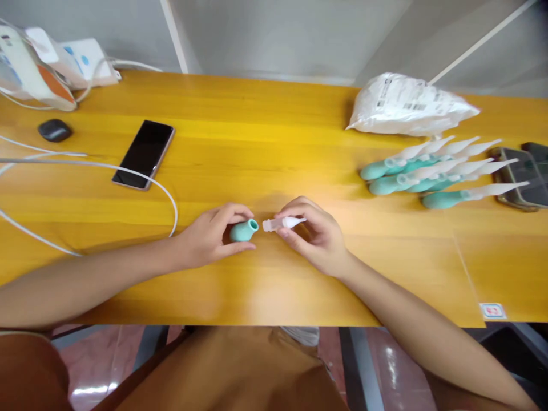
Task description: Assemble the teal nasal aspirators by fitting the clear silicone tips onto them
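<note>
Near the front of the desk, my left hand (214, 235) is closed around a teal rubber bulb (242, 231), its round opening facing right. Opposite it, my right hand (314, 234) pinches a translucent plastic nozzle (274, 225) with a white pointed tip on its right end. The nozzle's wide end points at the bulb's mouth, and a small gap separates the two. To the right lie several teal bulb syringes (443, 198), each a bulb joined to a pale pointed nozzle, grouped close together with tips to the right.
A white plastic bag (411, 108) sits behind the bulb syringes, with phones (520, 177) at the far right. On the left are a black phone (145, 153), a mouse (55, 131), a looping white cable (165, 191) and white boxes (88, 60). A small sticker (492, 310) marks the front edge.
</note>
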`<action>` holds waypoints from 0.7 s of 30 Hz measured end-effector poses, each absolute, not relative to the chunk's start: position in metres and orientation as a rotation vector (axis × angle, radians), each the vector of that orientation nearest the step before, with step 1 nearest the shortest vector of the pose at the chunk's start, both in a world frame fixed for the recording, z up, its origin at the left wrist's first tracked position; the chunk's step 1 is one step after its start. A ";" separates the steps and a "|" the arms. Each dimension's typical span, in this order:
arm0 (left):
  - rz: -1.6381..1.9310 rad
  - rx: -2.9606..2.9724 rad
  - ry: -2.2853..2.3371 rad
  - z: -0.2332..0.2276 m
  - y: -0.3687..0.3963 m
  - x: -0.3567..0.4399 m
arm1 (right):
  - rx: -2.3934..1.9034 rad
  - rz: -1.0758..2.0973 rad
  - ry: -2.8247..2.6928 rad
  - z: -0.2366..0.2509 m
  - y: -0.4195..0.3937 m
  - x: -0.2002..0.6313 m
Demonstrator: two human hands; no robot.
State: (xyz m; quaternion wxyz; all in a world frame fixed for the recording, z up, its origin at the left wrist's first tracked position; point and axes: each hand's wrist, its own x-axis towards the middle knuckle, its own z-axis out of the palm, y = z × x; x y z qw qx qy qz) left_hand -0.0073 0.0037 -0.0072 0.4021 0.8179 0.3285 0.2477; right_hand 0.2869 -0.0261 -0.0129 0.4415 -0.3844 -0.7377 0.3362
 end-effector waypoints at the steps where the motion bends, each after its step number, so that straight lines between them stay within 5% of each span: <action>1: 0.621 2.069 0.817 -0.006 0.003 -0.007 | -0.956 0.839 -1.823 -0.013 -0.025 0.288; 10: 0.623 2.148 0.793 0.003 0.011 -0.003 | -0.932 0.991 -1.772 -0.015 -0.026 0.288; 21: 0.575 2.027 0.740 0.004 0.012 -0.008 | -0.745 0.669 -2.044 -0.014 -0.029 0.292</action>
